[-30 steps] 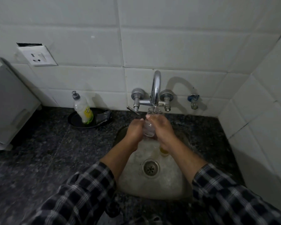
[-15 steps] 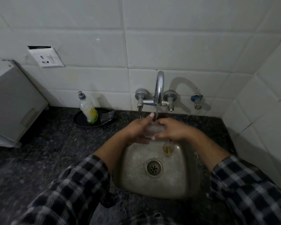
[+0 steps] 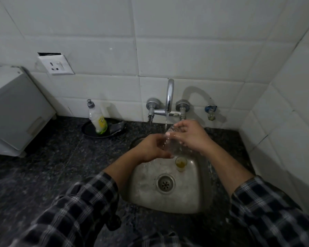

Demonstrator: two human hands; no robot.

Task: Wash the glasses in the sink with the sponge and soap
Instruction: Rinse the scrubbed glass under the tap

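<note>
A clear glass [image 3: 169, 139] is held tilted over the steel sink [image 3: 194, 198], under the water running from the tap [image 3: 169, 94]. My left hand [image 3: 150, 147] grips its lower end and my right hand [image 3: 191, 134] wraps round its upper end. A second small glass [image 3: 181, 163] with yellowish liquid stands upright in the sink just below my hands. The soap bottle [image 3: 98, 120] stands in a black dish [image 3: 89, 130] on the counter to the left, with a dark sponge [image 3: 118, 127] lying beside it.
Dark granite counter [image 3: 43, 166] surrounds the sink. A white appliance [image 3: 14, 111] stands at the far left, below a wall socket [image 3: 55, 65]. A small blue-handled valve [image 3: 210, 111] sticks out of the tiled wall on the right. The drain [image 3: 165, 183] sits mid-sink.
Both hands have turned the glass under the stream; the right hand has shifted up over its top end. The view has drifted a little, showing more of the sink.
</note>
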